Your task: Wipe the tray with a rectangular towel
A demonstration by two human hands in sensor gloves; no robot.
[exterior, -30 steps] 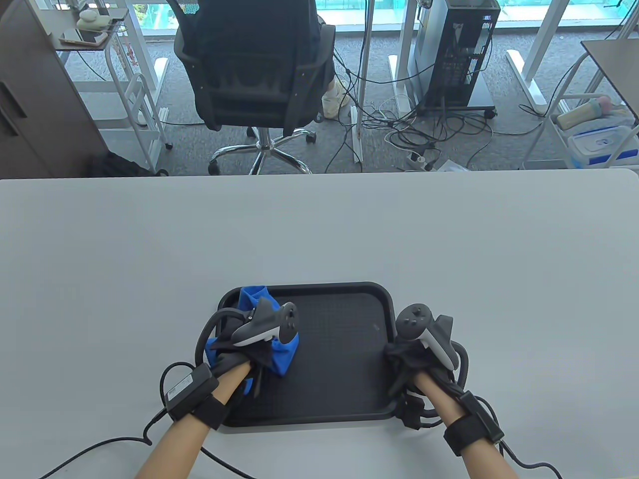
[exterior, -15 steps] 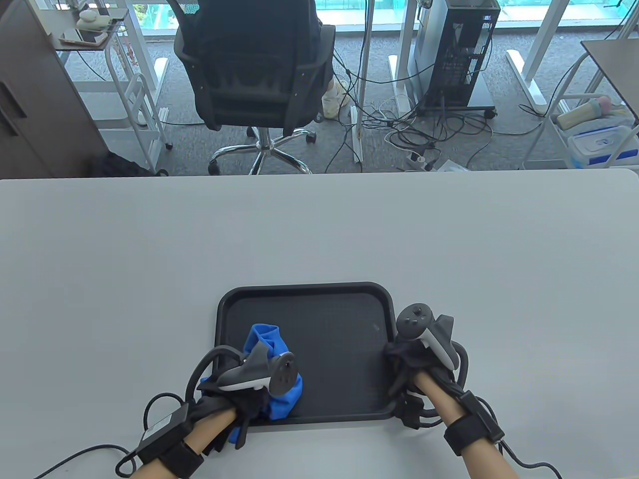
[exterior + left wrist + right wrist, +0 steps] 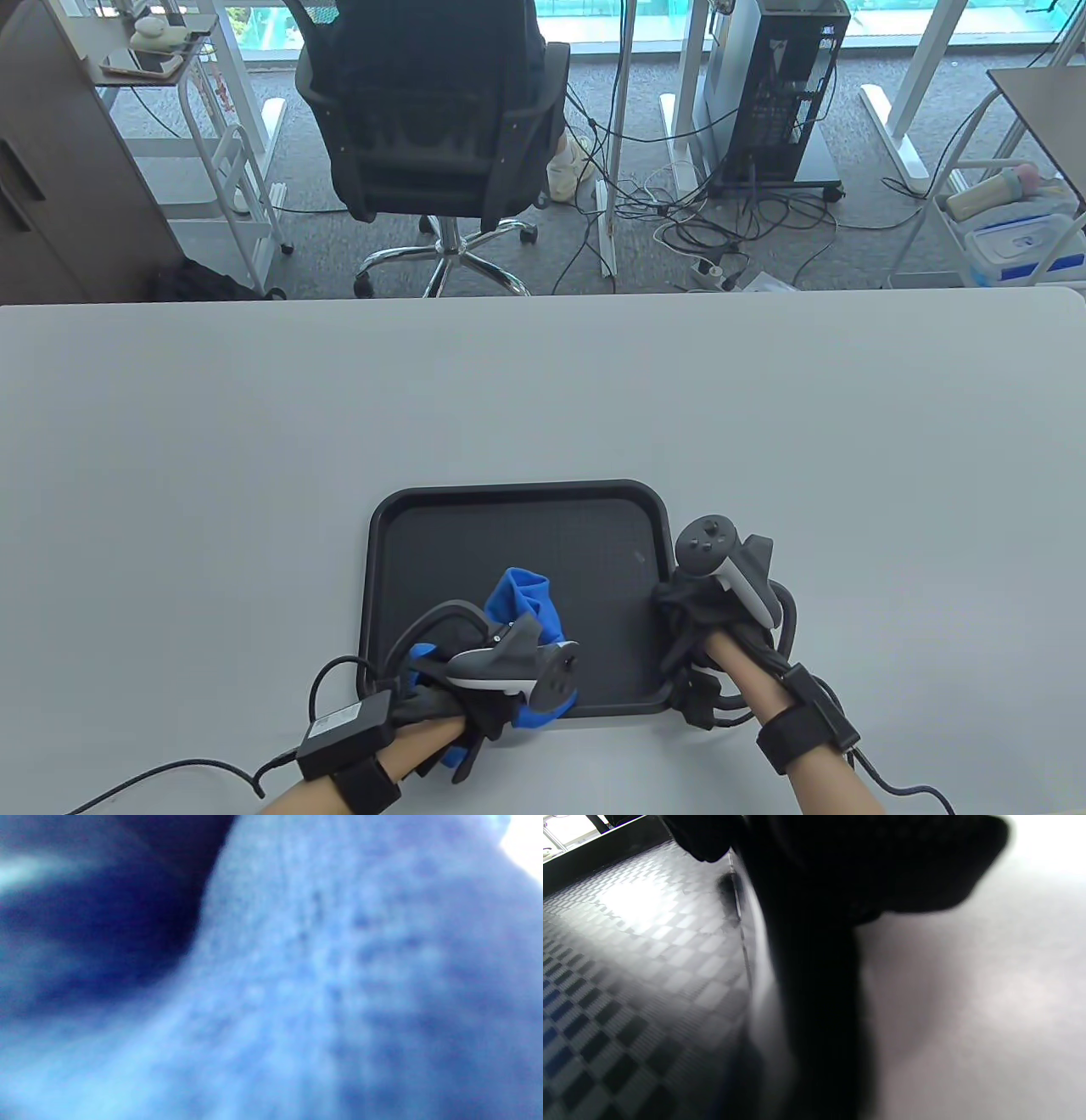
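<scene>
A black textured tray (image 3: 475, 509) lies on the grey table near the front edge. My left hand (image 3: 475, 705) grips a bunched blue towel (image 3: 528, 604) and presses it on the tray's near edge, left of centre. The towel (image 3: 322, 984) fills the left wrist view, blurred. My right hand (image 3: 696, 611) holds the tray's right rim. In the right wrist view the dark gloved fingers (image 3: 814, 942) lie over the rim, with the tray's checkered floor (image 3: 636, 976) to the left and the table to the right.
The grey table (image 3: 543, 390) stretches wide behind and beside the tray. Glove cables trail off the front edge near both wrists. An office chair (image 3: 433, 127) and a computer tower (image 3: 780, 85) stand on the floor beyond the table.
My left hand drew the towel from the tray's far left corner toward me along the left side, then slid right along the near edge. My right hand stayed on the right rim.
</scene>
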